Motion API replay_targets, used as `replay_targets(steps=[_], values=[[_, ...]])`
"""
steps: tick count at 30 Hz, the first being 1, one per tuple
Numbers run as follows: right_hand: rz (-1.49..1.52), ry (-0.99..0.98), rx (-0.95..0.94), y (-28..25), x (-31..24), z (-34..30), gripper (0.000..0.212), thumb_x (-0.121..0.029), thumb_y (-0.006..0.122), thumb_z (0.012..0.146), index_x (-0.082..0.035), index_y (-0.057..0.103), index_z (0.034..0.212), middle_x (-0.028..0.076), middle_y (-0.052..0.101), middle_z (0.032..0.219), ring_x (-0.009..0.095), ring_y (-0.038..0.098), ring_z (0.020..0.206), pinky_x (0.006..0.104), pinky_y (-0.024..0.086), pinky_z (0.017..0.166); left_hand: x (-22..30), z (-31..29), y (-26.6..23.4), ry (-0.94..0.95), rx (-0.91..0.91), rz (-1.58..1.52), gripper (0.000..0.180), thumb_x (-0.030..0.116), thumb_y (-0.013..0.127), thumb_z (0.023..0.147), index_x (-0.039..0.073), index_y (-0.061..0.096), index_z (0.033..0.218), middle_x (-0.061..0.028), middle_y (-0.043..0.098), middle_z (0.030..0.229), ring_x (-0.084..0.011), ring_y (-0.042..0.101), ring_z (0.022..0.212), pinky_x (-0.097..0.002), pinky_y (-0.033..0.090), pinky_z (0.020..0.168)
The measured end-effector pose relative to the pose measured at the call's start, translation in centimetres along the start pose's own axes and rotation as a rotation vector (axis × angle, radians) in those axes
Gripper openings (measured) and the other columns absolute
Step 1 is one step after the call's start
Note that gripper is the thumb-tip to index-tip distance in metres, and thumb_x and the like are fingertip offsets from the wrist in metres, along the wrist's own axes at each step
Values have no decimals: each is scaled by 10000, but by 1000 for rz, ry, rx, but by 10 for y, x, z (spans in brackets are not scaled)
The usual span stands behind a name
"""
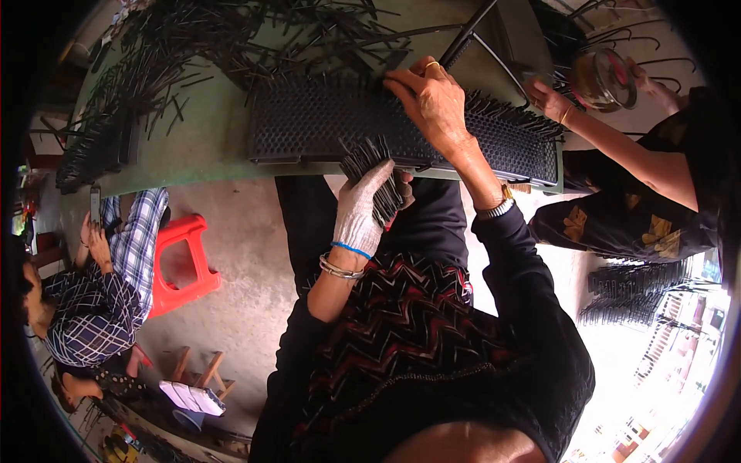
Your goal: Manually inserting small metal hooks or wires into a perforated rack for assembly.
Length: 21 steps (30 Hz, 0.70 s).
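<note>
Left hand (361,207) is gloved and clamped around a bundle (366,158) of thin black strips, held up over the lap by the tray (309,131). From up here the bundle's tips overlap the tray's near edge; I can't tell if they touch it. Right hand (438,104) is bare and over the tray's far side, thumb and index looking close together — no way for me to say whether there's a strip pinched between them.

The tray's full of little holes, with a row of strips (505,114) poking up along its far edge, so I'd call this setting strips in place one by one. My advice: keep the bundle near and its tips lined up, pinch one strip low, go in straight, and don't let that right wrist brush the ones already up. Dark on dark is the nasty bit.

The tray's on a green table (204,139), right at the near edge, with a messy pile (224,35) of strips behind it. Concrete-looking floor (239,231) below, red stool (208,282) to the left, beside a seated person (96,324) holding a phone (95,204). A co-worker's hand (551,100) is near the tray's right end — worth minding. Lower right is mostly glare.
</note>
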State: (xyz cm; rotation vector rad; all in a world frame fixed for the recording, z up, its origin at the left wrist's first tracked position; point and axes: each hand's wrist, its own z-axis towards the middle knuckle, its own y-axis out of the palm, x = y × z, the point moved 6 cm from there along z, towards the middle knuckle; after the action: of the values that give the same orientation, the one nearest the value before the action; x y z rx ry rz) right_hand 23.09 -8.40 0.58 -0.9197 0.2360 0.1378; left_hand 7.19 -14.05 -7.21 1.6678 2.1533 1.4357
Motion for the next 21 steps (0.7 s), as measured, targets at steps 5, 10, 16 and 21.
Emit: replay_targets(steps=[5,10,16,21], values=[[417,223,-174,-22,-9,-11,286,-227,689,890,-47,687,1112,74,605,817,174,592,728,303,490,659,3,-2,-6,1,17,-8,127,102,631,909,0,637,984,-151,679,804,-238,670,643,-364,592,590],[1021,526,-712,-5,-18,-48,238,-193,669,922,-25,678,1091,-6,642,813,59,552,711,234,473,662,5,-1,2,36,-3,42,174,100,638,899,-31,638,1013,-145,682,805,-227,671,621,-343,590,551],[986,566,-715,-2,-18,-47,205,-153,654,913,-9,676,1058,-15,610,739,50,536,686,215,445,633,11,-5,2,66,55,108,199,89,630,902,-39,625,1054,-173,685,836,-257,688,662,-366,602,561],[1014,558,-717,-3,-23,-45,191,-146,651,917,0,677,1038,-10,613,743,54,551,684,219,458,633,23,-9,3,99,122,210,260,85,633,895,-75,601,1097,-182,690,859,-247,695,689,-336,608,602]])
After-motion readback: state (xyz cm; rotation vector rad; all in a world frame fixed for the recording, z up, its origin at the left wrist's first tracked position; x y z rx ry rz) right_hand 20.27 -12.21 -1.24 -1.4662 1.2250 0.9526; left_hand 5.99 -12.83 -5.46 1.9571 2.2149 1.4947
